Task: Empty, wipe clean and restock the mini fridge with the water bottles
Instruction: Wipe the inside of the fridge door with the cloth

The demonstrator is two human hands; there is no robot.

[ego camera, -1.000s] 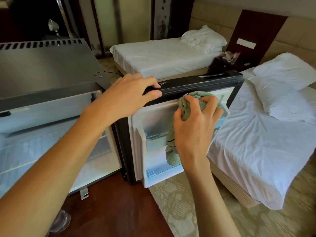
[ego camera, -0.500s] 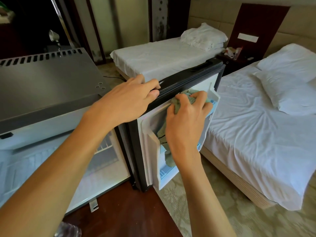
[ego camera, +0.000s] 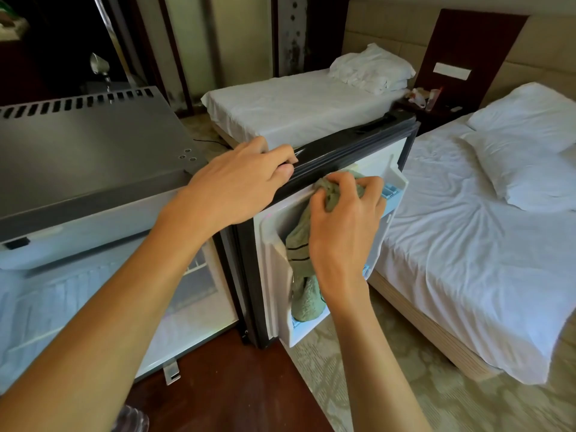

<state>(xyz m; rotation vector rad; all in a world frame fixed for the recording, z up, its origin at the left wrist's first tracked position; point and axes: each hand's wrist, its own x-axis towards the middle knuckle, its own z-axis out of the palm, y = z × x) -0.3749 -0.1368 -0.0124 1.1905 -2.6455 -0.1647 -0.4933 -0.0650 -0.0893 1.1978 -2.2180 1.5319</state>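
Observation:
The mini fridge (ego camera: 87,157) stands at the left with its door (ego camera: 358,141) swung open toward me. My left hand (ego camera: 240,182) grips the black top edge of the door, fingers curled over it. A bunched green cloth (ego camera: 304,263) is held in my right hand (ego camera: 343,226) and pressed against the white inner panel of the door, near the upper shelf. The cloth's loose end hangs down to the lower door shelf. The cap end of a clear water bottle (ego camera: 131,416) shows on the floor at the bottom left, under my forearm.
Two beds with white sheets stand behind and to the right of the door, the near bed (ego camera: 467,244) close to the door's edge. A dark nightstand (ego camera: 436,110) sits between them. Patterned carpet (ego camera: 389,385) lies to the right, dark wood floor (ego camera: 224,385) below the fridge.
The door has swung a little, first toward the fridge and then back out. My right hand moved the cloth sideways along the upper part of the inner door panel. My left hand kept its grip.

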